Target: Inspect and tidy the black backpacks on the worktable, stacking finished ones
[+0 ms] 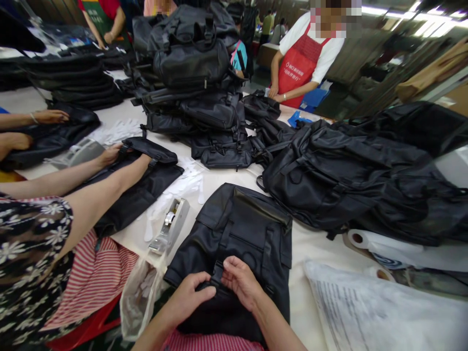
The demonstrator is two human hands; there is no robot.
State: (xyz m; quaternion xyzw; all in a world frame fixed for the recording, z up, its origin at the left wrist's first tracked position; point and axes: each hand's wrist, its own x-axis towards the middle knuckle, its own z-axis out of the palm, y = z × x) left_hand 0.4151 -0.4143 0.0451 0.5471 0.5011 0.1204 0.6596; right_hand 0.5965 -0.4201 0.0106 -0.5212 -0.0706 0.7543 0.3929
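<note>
A black leather-look backpack (pixel 252 219) lies flat on the table in front of me, its flap and straps facing up. At its near left side is a black plastic buckle (pixel 218 269) on a strap. My right hand (pixel 242 283) has its fingers curled around the right side of this buckle. Just left of and below the buckle, my left hand (pixel 192 296) pinches the backpack's black material between thumb and fingers; exactly what lies in that pinch is partly hidden. Left of the backpack stands a grey tape dispenser (pixel 170 226).
Black bags are piled at the back (pixel 190 63) and right (pixel 340 165). White paper strips (pixel 186 178) lie beyond the dispenser. A plastic-wrapped package (pixel 376 307) and paper rolls (pixel 356 237) sit at right. A co-worker's arms (pixel 109 183) handle another bag close on my left.
</note>
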